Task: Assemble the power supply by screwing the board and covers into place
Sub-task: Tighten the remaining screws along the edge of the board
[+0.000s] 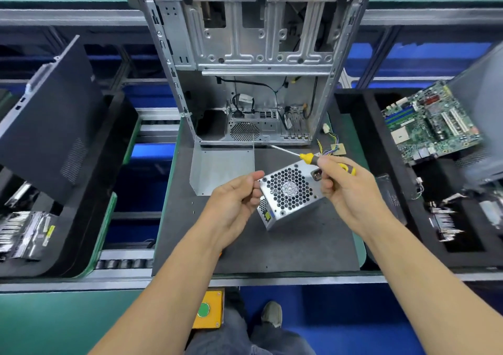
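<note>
Screwdriver (313,158) in right hand (351,191), shaft up-left.

case (245,63) behind mat (285,245), motherboard (432,126) (right)

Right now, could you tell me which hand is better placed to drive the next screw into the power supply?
The right hand: it already holds the screwdriver beside the power supply. The left hand steadies the unit's opposite edge.

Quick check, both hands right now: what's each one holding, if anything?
Left hand: holds the power supply by its left edge.
Right hand: grips the yellow-handled screwdriver and also touches the power supply's right side.
</note>
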### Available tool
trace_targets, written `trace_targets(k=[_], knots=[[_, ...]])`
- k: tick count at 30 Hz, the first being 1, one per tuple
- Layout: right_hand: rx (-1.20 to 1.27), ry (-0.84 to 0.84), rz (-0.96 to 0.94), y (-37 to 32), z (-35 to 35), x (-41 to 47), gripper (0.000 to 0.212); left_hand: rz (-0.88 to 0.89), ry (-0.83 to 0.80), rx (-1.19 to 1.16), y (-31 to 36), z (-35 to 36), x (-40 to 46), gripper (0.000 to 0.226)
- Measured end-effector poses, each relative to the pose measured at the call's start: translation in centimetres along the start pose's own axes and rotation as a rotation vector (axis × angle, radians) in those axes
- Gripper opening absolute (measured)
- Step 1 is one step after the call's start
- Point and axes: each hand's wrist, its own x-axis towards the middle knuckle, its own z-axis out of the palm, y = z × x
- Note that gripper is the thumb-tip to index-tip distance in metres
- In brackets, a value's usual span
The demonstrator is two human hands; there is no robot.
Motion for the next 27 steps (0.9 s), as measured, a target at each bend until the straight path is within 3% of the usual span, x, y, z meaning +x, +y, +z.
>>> trace_targets(k=[4, 14, 27], knots=[[0.106, 0.070, -0.100, 0.2, -0.4, -0.2, 0.032, 0.019, 0.005, 0.056, -0.3, 0.1, -0.1, 0.013], [-0.014, 0.192, -0.026, 1.9, 0.6, -0.5, 0.027, 0.024, 0.000, -0.121, -1.0, 0.3, -0.2, 0.030], [-0.088, 0.141, -0.035, 1.5, 0.7, -0.4, 0.035, 0.050, 0.049, -0.125, -1.0, 0.0, 0.2, 0.028]])
